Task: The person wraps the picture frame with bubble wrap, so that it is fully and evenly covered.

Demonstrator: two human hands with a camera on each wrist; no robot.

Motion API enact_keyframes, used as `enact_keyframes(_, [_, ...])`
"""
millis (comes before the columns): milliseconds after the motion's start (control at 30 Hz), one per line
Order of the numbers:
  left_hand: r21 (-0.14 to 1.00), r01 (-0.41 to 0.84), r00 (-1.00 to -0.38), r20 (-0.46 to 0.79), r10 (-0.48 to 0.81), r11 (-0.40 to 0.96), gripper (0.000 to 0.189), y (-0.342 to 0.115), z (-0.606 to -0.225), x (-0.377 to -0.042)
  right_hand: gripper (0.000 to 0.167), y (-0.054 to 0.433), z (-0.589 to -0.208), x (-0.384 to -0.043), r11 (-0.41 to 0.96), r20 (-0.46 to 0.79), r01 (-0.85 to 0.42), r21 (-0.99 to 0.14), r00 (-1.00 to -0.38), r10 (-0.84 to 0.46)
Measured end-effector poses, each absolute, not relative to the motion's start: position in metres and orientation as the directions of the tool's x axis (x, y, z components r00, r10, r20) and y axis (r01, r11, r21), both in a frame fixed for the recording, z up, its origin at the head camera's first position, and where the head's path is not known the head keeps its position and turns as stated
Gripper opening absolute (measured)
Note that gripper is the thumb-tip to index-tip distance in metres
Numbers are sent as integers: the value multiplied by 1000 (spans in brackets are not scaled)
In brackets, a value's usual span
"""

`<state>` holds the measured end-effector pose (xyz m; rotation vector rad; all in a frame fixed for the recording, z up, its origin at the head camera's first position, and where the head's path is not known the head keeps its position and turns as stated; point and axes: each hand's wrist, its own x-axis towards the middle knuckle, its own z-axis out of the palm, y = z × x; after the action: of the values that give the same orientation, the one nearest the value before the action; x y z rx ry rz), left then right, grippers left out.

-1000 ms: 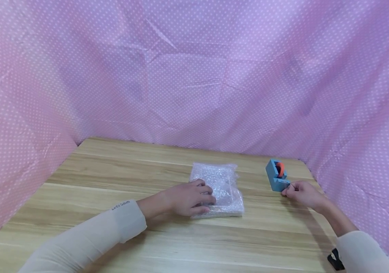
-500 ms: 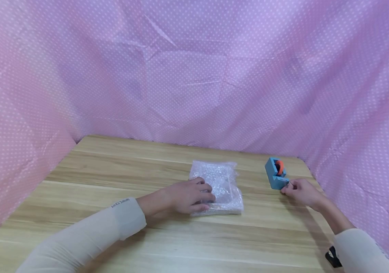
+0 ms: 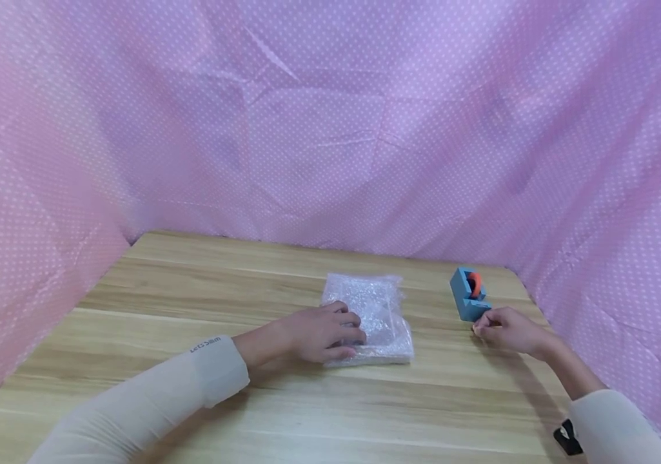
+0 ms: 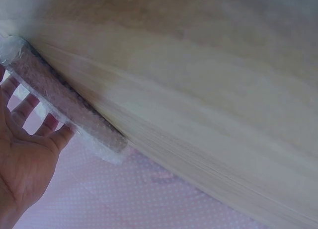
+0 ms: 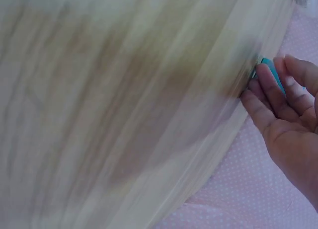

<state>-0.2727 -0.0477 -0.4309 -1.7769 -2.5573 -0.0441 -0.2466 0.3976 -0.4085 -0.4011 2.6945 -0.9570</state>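
A flat package in clear bubble wrap [image 3: 379,309] lies on the table in the head view. My left hand [image 3: 321,335] rests on its near left part, fingers spread; in the left wrist view the fingertips touch the bubble wrap [image 4: 69,100]. To the right stands a blue tape dispenser [image 3: 462,299] with an orange roll [image 3: 475,285]. My right hand [image 3: 510,332] is at the dispenser's near end, thumb and index finger pinching the tape, of which little shows. In the right wrist view the right hand [image 5: 290,114] covers most of the teal dispenser [image 5: 273,72].
A small black object [image 3: 567,438] lies at the near right, partly hidden by the right sleeve [image 3: 614,425]. The wooden table [image 3: 220,283] is backed and flanked by a pink dotted cloth [image 3: 318,161].
My right hand has shifted slightly left and down at the dispenser's near end. The left hand stays on the bubble-wrapped package.
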Motion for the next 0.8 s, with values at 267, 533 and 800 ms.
enact_keyframes(267, [1, 935, -354, 25, 935, 354, 47, -48, -431, -271, 16, 387, -401, -248, 688, -94, -293, -664, -880, -465])
enact_keyframes(533, [5, 934, -358, 14, 933, 358, 48, -47, -433, -269, 13, 337, -383, -256, 623, -82, -379, -684, -809, -582])
enact_keyframes(800, [16, 930, -367, 17, 930, 367, 48, -46, -434, -269, 18, 278, -369, -274, 591, -144, -357, -723, -759, -635])
